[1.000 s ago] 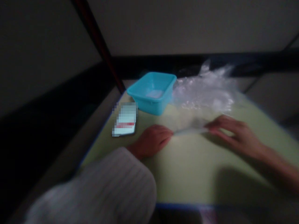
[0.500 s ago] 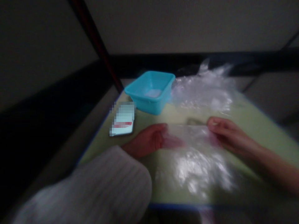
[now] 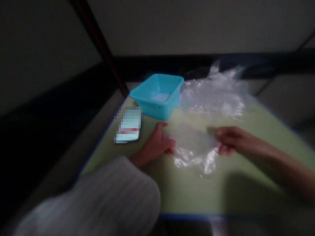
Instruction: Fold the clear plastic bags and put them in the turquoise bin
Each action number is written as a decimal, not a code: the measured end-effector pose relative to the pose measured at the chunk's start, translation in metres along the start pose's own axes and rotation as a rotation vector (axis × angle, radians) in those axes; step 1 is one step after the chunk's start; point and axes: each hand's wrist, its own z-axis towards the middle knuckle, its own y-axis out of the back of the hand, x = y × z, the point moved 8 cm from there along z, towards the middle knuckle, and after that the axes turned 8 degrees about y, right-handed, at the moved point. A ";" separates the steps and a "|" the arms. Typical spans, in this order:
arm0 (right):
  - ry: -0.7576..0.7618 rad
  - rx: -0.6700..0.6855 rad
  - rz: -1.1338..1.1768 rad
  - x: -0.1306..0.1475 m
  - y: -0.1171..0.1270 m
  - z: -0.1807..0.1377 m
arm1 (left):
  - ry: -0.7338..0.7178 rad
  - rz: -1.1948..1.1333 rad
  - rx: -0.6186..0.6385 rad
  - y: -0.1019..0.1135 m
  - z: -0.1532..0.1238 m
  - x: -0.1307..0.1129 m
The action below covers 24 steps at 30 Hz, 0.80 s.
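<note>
A clear plastic bag (image 3: 194, 147) hangs crumpled just above the pale green table (image 3: 201, 190), held between both hands. My left hand (image 3: 157, 144) pinches its left edge, thumb up and fingers curled. My right hand (image 3: 228, 139) grips the right edge with closed fingers. The picture is dim and blurred, so what lies inside the bag cannot be made out.
A turquoise plastic tub (image 3: 158, 95) stands at the back of the table, with a heap of clear plastic bags (image 3: 216, 93) to its right. A phone with a lit screen (image 3: 128, 126) lies near the left edge. A dark pole (image 3: 98, 42) rises behind.
The bag was a thin strip between the hands, then spread wide and flat toward me, and now it is gathered into a smaller crumpled shape. My left thumb has lifted.
</note>
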 end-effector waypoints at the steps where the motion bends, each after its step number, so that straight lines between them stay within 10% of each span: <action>1: -0.054 0.150 -0.032 -0.003 -0.007 -0.006 | -0.048 -0.006 -0.096 0.009 0.002 -0.004; 5: -0.147 0.632 -0.206 -0.003 -0.025 -0.039 | -0.238 0.021 -0.403 0.040 0.004 -0.021; 12: 0.641 0.042 -0.802 0.062 -0.009 -0.016 | -0.376 0.250 -0.318 0.025 -0.004 -0.032; 24: 0.714 0.274 -1.181 0.013 -0.031 -0.006 | -0.512 0.738 -0.184 0.001 -0.016 -0.033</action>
